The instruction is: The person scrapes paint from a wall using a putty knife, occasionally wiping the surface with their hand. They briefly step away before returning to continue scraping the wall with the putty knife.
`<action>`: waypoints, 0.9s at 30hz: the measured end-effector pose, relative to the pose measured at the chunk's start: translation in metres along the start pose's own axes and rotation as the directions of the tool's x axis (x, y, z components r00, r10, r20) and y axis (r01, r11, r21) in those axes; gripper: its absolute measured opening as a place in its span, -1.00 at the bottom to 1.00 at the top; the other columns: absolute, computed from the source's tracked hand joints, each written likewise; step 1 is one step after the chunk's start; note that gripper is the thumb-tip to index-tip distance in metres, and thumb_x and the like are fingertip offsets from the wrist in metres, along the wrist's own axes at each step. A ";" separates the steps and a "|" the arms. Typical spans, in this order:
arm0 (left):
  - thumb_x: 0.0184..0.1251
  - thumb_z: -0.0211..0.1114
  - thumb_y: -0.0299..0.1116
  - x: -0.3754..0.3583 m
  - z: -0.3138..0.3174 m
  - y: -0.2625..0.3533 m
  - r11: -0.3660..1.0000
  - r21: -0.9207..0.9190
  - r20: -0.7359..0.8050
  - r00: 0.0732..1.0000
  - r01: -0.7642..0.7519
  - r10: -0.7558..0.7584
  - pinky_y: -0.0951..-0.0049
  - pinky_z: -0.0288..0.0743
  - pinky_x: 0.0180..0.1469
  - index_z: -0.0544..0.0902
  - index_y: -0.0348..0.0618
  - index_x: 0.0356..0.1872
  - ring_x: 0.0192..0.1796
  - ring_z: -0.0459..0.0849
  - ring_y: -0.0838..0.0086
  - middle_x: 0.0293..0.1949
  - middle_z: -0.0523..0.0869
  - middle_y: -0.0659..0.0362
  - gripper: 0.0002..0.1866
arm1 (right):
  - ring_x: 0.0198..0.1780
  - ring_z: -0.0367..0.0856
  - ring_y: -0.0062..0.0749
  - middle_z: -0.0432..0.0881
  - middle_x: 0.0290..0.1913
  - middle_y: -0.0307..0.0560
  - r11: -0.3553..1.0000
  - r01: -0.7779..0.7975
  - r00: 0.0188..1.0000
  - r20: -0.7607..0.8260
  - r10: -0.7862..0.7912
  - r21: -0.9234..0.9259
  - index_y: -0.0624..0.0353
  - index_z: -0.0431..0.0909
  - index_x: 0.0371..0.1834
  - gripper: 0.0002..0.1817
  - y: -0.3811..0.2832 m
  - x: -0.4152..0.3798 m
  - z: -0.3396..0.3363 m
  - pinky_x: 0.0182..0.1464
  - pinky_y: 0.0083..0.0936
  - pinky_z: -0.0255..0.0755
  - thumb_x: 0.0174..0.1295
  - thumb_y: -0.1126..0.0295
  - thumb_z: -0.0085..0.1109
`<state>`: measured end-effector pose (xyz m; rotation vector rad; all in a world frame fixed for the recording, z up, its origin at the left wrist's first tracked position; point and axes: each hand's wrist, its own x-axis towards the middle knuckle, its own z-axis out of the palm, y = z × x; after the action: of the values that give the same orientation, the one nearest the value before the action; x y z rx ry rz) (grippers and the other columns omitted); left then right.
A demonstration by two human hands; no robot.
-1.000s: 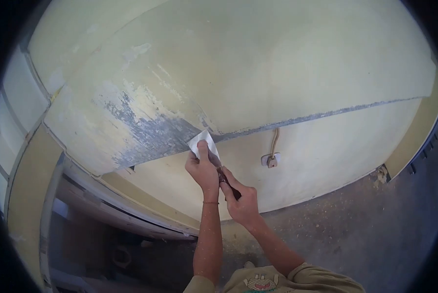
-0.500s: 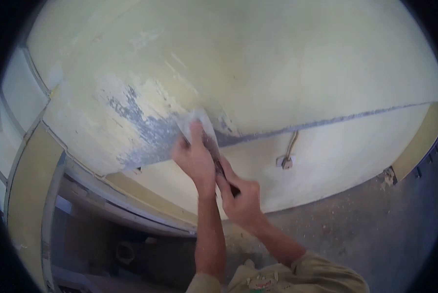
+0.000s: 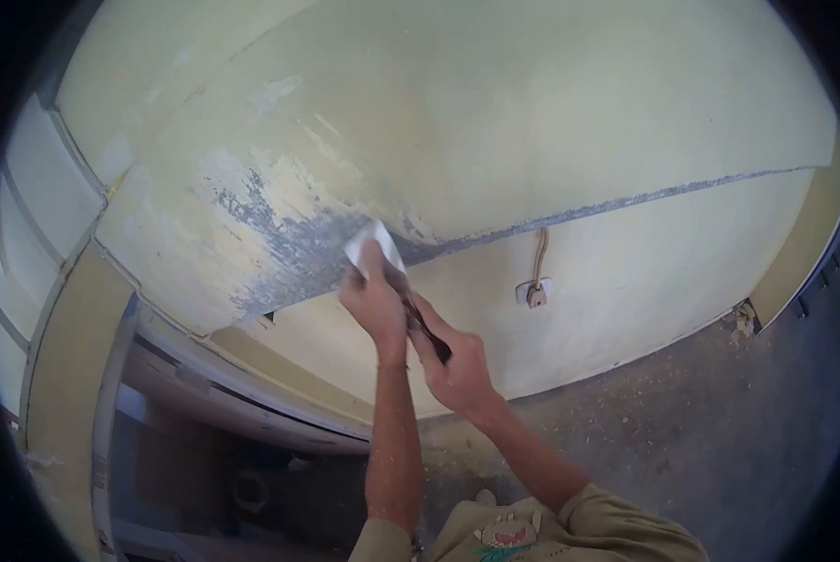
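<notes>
Soft, even daylight fills the frame, with no hard glare on the pale yellow wall [image 3: 551, 122]. Relative to the wall, the doorway [image 3: 223, 450] below and to its left sits dim and murky. The fisheye lens bends the wall's straight lines into arcs, and a black vignette rings the edges. Both hands at the wall's scraped patch look slightly motion-blurred. Fine detail seems soft overall, perhaps from compression.

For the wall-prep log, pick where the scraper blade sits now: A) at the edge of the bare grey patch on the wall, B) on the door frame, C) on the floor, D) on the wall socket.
A: the scraper blade lies against the wall at the grey scraped patch, pressed by the left hand, with the right hand on its handle.
</notes>
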<state>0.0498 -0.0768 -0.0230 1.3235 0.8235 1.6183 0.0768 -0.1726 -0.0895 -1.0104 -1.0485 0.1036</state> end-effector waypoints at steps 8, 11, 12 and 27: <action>0.42 0.29 -0.18 -0.022 0.015 -0.017 0.977 -0.180 0.017 0.993 0.118 -0.117 0.63 0.23 -0.56 0.62 -0.24 -0.45 -0.59 0.40 0.74 -0.58 0.54 0.35 -0.67 | -0.09 0.71 -0.48 0.73 -0.09 0.22 0.962 -0.207 0.976 0.034 0.216 -0.177 0.34 0.48 0.26 -0.56 0.001 -0.014 -0.020 -0.09 -0.53 0.55 0.28 0.59 0.16; 0.42 0.29 -0.19 -0.013 0.013 -0.021 0.987 -0.127 -0.017 0.995 0.096 -0.099 0.61 0.27 -0.52 0.62 -0.28 -0.46 -0.56 0.41 0.71 -0.57 0.56 0.31 -0.65 | -0.09 0.71 -0.49 0.73 -0.10 0.22 0.971 -0.179 0.983 0.021 0.185 -0.156 0.35 0.49 0.25 -0.56 0.000 -0.006 -0.011 -0.10 -0.53 0.55 0.27 0.59 0.17; 0.42 0.29 -0.19 -0.009 0.012 -0.016 0.987 -0.125 -0.018 0.994 0.104 -0.107 0.61 0.27 -0.52 0.62 -0.28 -0.46 -0.56 0.41 0.71 -0.57 0.56 0.31 -0.65 | -0.08 0.71 -0.48 0.73 -0.10 0.21 0.982 -0.145 0.989 0.014 0.147 -0.120 0.35 0.49 0.25 -0.56 -0.002 -0.003 -0.009 -0.10 -0.53 0.55 0.27 0.60 0.17; 0.36 0.29 -0.17 0.072 -0.016 0.055 0.919 0.336 -0.152 0.951 -0.208 0.271 0.37 0.44 -0.25 0.62 -0.52 -0.44 -0.36 0.50 0.50 -0.51 0.63 0.10 -0.55 | -0.53 0.47 -0.45 0.64 -0.33 0.26 1.000 -0.009 0.995 0.098 0.008 0.009 0.25 0.44 0.31 -0.55 -0.049 0.061 0.042 -0.34 -0.52 0.45 0.34 0.50 0.11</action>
<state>0.0183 -0.0337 0.0518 1.5555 1.1127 1.8902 0.0596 -0.1421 -0.0077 -1.0093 -1.1325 0.1666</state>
